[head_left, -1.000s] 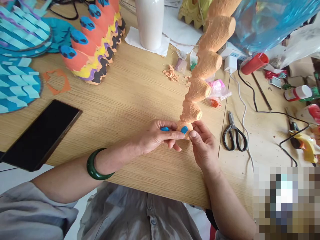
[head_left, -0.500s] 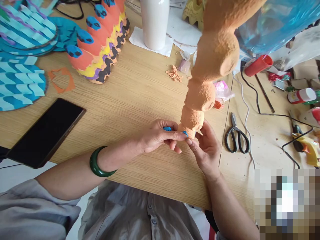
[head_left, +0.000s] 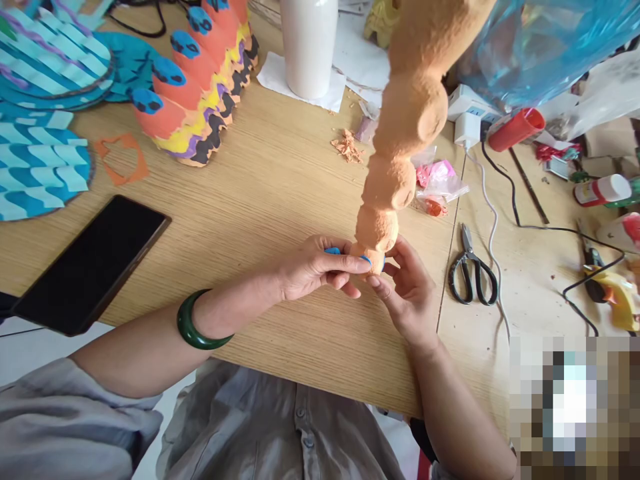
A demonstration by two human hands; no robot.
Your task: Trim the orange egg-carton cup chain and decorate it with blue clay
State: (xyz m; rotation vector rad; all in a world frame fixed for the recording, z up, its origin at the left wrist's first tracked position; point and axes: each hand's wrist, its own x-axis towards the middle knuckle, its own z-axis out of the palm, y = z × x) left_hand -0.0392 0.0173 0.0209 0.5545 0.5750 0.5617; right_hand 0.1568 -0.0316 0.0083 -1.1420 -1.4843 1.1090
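A long orange knobbly form, made of rounded segments that narrow toward me, rises from between my hands to the top of the view. My right hand grips its narrow near end with thumb and fingers. Tucked in the curled fingers of my left hand is a small blue lump that looks like clay. The left thumb lies against the orange tip, where a small blue piece shows beside it. A little more blue is visible at the tip's right side, partly hidden by fingers.
Black-handled scissors lie right of my hands, near a white cable. A phone rests at left. Behind are a painted orange segmented piece, a white bottle, orange scraps and a red cup.
The orange form has swung left, uncovering a pink packet and a white plug behind it. Both hands have shifted slightly left with its tip, keeping their hold.
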